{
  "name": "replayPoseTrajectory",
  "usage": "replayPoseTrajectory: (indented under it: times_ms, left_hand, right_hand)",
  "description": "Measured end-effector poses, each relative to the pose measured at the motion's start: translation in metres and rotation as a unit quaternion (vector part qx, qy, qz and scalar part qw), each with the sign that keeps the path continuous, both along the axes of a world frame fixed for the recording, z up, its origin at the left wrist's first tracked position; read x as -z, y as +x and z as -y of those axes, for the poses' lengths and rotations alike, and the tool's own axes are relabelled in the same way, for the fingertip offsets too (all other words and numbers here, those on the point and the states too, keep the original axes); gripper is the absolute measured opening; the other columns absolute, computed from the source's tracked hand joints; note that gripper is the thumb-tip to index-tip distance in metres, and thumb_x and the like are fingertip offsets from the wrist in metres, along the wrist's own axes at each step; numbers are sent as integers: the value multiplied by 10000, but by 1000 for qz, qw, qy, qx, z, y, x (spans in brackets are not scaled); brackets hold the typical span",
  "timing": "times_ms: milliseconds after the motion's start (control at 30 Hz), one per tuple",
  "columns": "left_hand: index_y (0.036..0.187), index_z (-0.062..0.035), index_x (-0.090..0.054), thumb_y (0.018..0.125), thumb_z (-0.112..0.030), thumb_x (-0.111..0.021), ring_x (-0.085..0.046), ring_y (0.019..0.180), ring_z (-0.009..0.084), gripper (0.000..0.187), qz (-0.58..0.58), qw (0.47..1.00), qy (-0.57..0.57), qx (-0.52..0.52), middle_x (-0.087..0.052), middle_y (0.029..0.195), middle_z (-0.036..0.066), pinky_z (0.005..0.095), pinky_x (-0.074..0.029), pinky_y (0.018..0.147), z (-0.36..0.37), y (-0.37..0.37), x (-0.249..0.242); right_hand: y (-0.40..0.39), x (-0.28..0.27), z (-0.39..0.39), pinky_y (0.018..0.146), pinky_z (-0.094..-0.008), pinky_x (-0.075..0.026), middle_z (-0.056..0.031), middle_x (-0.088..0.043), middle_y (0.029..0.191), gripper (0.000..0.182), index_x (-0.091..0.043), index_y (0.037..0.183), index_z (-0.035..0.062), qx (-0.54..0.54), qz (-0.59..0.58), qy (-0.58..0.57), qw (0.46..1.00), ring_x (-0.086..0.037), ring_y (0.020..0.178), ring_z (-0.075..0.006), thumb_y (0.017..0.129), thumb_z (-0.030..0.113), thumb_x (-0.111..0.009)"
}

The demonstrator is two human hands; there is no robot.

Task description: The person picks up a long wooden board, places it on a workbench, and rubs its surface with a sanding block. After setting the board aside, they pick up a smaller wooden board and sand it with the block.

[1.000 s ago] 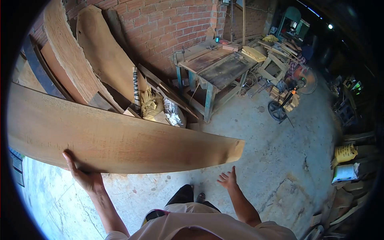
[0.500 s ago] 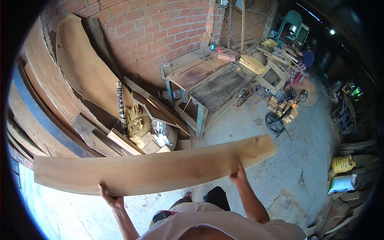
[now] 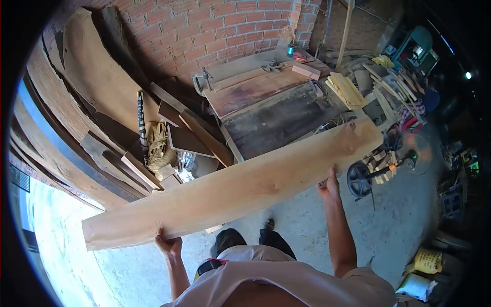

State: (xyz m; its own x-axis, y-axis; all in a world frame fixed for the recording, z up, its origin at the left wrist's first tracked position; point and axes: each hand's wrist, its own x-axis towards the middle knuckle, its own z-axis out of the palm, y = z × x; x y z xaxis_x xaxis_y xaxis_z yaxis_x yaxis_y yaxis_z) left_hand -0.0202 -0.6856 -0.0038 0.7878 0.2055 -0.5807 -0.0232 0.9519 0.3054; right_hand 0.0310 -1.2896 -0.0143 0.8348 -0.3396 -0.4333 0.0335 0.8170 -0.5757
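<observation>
A long, wide wooden board (image 3: 240,184) spans the space in front of me, its right end higher than its left. My left hand (image 3: 168,244) grips the lower edge near the left end, thumb on the near face and the other fingers partly behind. Farther right, my right hand (image 3: 329,187) is closed on the same edge, thumb up along the face. The board's right part overlaps the view of a worn workbench (image 3: 276,123).
Large planks (image 3: 97,66) lean against the brick wall (image 3: 204,30) at left, beside a bundled cloth sack (image 3: 159,148). Yellowish boards (image 3: 348,91) lie by the bench. A black wheel (image 3: 359,179) stands on the floor at right. Sacks (image 3: 427,261) lie lower right. Someone (image 3: 417,105) sits far back.
The board has moved right and its right end has risen, both hands going with it. The bench looks closer, and my feet have shifted.
</observation>
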Motion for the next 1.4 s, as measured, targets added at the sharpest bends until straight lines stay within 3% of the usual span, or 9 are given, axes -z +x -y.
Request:
replayPoseTrajectory:
  times_ms: [467, 533, 667, 733, 967, 1067, 1133, 1267, 1400]
  left_hand:
    - [1068, -28, -660, 691, 7, -630, -653, 1055, 250, 380, -14, 993, -93, -65, -701, 1097, 96, 428, -487, 1022, 173, 101, 61]
    - [1059, -33, -663, 685, 8, -630, -647, 1055, 256, 377, -87, 981, -125, -117, -697, 1091, 96, 424, -475, 1026, 186, 115, 69]
    - [1050, -38, -666, 693, -34, -636, -615, 1099, 265, 358, -96, 990, -100, -17, -678, 1147, 100, 418, -458, 1034, 231, 165, 64]
    - [1088, -58, -657, 686, -70, -650, -581, 1165, 286, 402, -56, 989, -139, -14, -662, 1173, 93, 467, -424, 1073, 243, 181, 83]
    - [1149, -50, -614, 679, -27, -668, -562, 1185, 288, 473, -77, 988, -130, -11, -629, 1212, 112, 464, -398, 1092, 343, 272, 77]
    - [1152, -49, -612, 700, -60, -657, -554, 1188, 293, 454, -84, 987, -136, -14, -627, 1208, 113, 469, -389, 1091, 377, 292, 67]
    - [1180, -51, -596, 728, -103, -626, -537, 1203, 300, 456, -118, 980, -155, -35, -615, 1213, 108, 476, -369, 1099, 399, 301, 62]
    - [1193, -64, -577, 722, -144, -616, -509, 1233, 290, 480, -162, 978, -128, -37, -591, 1246, 94, 477, -357, 1106, 409, 303, 64]
    - [1205, -98, -562, 705, -206, -623, -476, 1261, 276, 515, -199, 970, -130, -50, -562, 1277, 92, 475, -345, 1109, 411, 290, 90]
  right_hand:
    - [252, -25, 124, 641, -204, -530, 33, -704, 1069, 480, -610, 1214, 155, 40, -101, -12, 994, -658, 800, -63, 939, 545, -560]
    - [262, 18, 162, 526, -214, -481, 56, -646, 793, 466, -614, 1160, 131, -20, -99, -1, 995, -477, 505, -56, 959, 544, -536]
    - [290, 30, 210, 460, -209, -438, 64, -625, 738, 456, -619, 1140, 150, 16, -126, -69, 990, -424, 450, -60, 968, 557, -508]
    - [301, 51, 242, 929, -417, -529, -43, -621, 1240, 584, -511, 1349, 167, 23, -107, -65, 992, -590, 1151, -206, 978, 607, -414]
    - [340, -7, 274, 922, -451, -534, -147, -525, 1340, 582, -445, 1398, 52, 162, -122, -111, 973, -548, 1229, -314, 980, 444, -548]
    - [367, -28, 245, 997, -492, -463, -198, -458, 1391, 597, -433, 1396, 8, 296, -311, -238, 871, -525, 1230, -357, 939, 344, -621]
    - [368, -10, 249, 1027, -511, -410, -257, -387, 1425, 610, -432, 1385, -5, 229, -198, -780, 548, -486, 1248, -393, 908, 294, -666]
    - [428, -26, 251, 1031, -492, -390, -272, -410, 1398, 595, -439, 1381, 4, 43, -77, -835, 543, -465, 1257, -383, 905, 280, -664]
    - [502, -24, 279, 915, -471, -492, -209, -622, 1171, 613, -524, 1313, 55, -224, -135, -873, 412, -612, 1090, -379, 847, 402, -718]
